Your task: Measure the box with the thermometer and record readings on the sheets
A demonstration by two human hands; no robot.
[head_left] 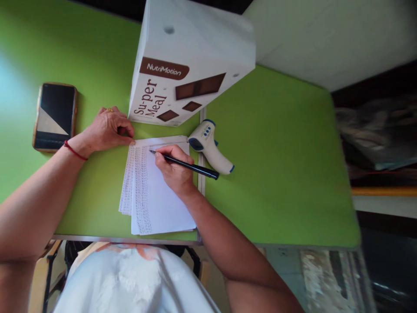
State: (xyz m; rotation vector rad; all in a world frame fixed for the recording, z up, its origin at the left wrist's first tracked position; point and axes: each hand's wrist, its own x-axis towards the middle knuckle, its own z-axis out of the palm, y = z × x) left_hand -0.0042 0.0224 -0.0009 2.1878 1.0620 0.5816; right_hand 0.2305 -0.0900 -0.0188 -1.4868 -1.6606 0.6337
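A black pen [192,166] is gripped in my right hand [176,171], its tip at the upper part of a white sheet of paper [169,204]. Columns of small handwritten marks run down the left side of the sheet, and the rest of it is blank. More written sheets [125,198] stick out from under it on the left. My left hand [110,128] rests on the table at the top left corner of the paper. Its thumb touches that corner, apart from the bent fingers, and I see nothing held in it.
A large white box [195,48] stands just beyond the paper. To the right of the sheets lies a white and blue infrared thermometer [211,148]. A phone [55,117] in a brown case is on the left of the green table [276,174]. A metal seam crosses the tabletop.
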